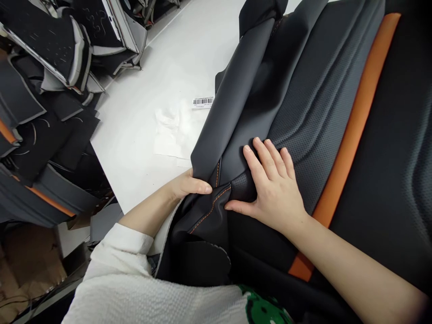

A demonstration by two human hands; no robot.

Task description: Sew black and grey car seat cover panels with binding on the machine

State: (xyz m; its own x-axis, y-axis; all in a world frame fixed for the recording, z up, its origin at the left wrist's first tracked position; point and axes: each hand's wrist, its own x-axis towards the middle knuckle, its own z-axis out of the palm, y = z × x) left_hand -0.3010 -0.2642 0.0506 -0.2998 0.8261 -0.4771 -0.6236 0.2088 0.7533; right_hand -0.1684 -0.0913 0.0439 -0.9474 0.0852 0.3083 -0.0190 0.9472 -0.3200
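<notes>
The person's white top (pixel 151 294) comes closest, with one green print (pixel 266 310) showing low on it. Right up against it is one big seat cover (pixel 249 108), black and dark grey, lying over the near and right-hand parts of the bench (pixel 135 121). I count one orange strip (pixel 359 117) running along it, passing beneath the right forearm, and two rows of orange stitching (pixel 211 209) near the hands. One barcode label (pixel 202 102) touches the cover's left side, just beside some thin whitish wrapping (pixel 172 135). Past the bench's left edge there's a heap of cut covers (pixel 50 148), too tangled to number, though two orange bands show in it; below it stands brown cardboard (pixel 32 258).

A broad white stretch of bench runs from the cover's left side to the bench's left corner, leaving room that way; toward the person, the cover reaches almost to the top.

The left hand (pixel 191 184) grips the cover's folded edge, thumb on top, its other fingers hidden beneath. The right hand (pixel 275 191) lies palm down on the cover, fingers spread, thumb stretched out toward the stitching, pressing without clutching anything.
</notes>
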